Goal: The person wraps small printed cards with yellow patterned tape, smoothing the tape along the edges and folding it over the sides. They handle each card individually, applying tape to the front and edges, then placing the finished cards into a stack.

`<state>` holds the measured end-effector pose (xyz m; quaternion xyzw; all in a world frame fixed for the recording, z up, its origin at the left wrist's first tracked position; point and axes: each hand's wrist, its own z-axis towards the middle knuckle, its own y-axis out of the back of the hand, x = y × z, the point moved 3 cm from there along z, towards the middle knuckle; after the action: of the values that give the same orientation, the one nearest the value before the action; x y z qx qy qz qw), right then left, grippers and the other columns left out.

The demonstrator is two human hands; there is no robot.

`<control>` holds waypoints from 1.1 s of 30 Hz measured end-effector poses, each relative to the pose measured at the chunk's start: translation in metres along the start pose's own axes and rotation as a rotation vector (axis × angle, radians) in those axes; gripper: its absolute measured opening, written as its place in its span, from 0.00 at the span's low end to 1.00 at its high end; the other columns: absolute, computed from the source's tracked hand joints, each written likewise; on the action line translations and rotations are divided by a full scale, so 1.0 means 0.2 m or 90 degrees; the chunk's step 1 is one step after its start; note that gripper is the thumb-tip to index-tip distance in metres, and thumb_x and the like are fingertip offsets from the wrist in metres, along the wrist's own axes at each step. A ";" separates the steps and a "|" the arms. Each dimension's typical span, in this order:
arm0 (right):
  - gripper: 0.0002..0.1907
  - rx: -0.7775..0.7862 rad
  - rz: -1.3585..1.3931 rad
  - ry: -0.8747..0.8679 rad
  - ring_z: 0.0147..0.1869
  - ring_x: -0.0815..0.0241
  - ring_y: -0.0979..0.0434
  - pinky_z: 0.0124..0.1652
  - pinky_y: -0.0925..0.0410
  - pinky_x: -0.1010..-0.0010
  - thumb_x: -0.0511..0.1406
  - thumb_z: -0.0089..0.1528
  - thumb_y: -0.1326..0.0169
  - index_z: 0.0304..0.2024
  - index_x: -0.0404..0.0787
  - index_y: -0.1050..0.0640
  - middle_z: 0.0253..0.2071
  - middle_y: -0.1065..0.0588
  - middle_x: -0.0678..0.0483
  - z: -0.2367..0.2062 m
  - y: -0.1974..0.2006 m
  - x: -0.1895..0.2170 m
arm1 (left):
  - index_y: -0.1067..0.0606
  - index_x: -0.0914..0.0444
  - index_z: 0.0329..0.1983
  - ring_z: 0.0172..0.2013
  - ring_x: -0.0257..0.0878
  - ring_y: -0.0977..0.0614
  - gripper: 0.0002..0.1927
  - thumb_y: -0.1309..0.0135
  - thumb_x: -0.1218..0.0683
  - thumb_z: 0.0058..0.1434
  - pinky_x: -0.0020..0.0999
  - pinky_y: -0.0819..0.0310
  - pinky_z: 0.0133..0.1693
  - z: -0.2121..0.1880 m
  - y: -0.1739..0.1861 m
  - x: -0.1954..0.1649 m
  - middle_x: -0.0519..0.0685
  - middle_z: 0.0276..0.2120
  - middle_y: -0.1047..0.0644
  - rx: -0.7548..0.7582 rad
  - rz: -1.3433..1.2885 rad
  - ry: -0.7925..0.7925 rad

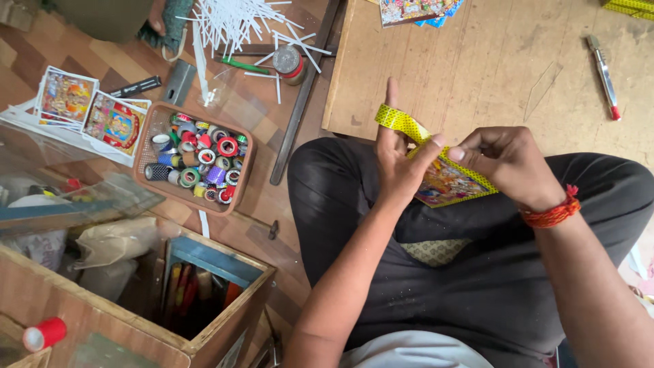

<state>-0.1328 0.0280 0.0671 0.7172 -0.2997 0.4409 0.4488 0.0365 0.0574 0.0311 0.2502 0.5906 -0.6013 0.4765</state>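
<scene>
We see the left hand (398,160) and right hand (501,160) both pinching a yellow tape strip (403,125) along a colourful picture card (446,182) held over the lap, near a tray of tape rolls (242,178).

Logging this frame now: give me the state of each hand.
Left hand: shut on the shiny yellow patterned tape strip.
Right hand: shut on the small colourful printed picture card.

hands: 2 (398,163) | tape basket (146,170): 1 | red-tipped cutter (603,75): 1 | black marker (136,86): 1 | red-capped bottle (44,334): 1
</scene>
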 end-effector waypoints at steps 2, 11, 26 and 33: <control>0.12 -0.065 -0.097 0.069 0.38 0.65 0.23 0.37 0.31 0.75 0.35 0.63 0.37 0.45 0.33 0.18 0.37 0.20 0.53 -0.04 -0.04 0.09 | 0.53 0.66 0.81 0.48 0.27 0.26 0.50 0.42 0.67 0.58 0.27 0.28 0.53 0.00 0.00 -0.01 0.44 0.55 0.31 -0.060 -0.071 0.045; 0.28 -0.244 -0.868 0.236 0.80 0.50 0.39 0.74 0.53 0.48 0.39 0.67 0.50 0.70 0.40 0.26 0.74 0.32 0.46 -0.23 -0.32 0.30 | 0.49 0.64 0.85 0.43 0.33 0.28 0.50 0.46 0.72 0.60 0.28 0.28 0.45 -0.01 -0.02 0.02 0.55 0.57 0.32 -0.120 -0.051 0.053; 0.25 -0.252 -0.650 -0.075 0.51 0.47 0.19 0.51 0.28 0.56 0.51 0.69 0.44 0.63 0.45 0.23 0.48 0.19 0.49 -0.27 0.45 -0.28 | 0.50 0.63 0.81 0.46 0.32 0.26 0.49 0.42 0.68 0.58 0.29 0.26 0.49 -0.01 -0.02 0.06 0.48 0.61 0.32 -0.068 -0.084 0.093; 0.50 -0.203 -0.620 -0.159 0.51 0.40 0.20 0.52 0.29 0.54 0.56 0.55 0.32 0.69 0.36 0.32 0.36 0.18 0.40 0.43 0.58 -0.52 | 0.46 0.64 0.84 0.43 0.34 0.23 0.57 0.28 0.53 0.56 0.31 0.24 0.48 -0.03 0.13 -0.08 0.50 0.48 0.26 0.016 0.234 0.092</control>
<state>-0.2423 -0.0943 -0.0010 0.7434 -0.0464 0.0413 0.6659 0.0644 0.0723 0.0308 0.4027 0.5600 -0.4919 0.5312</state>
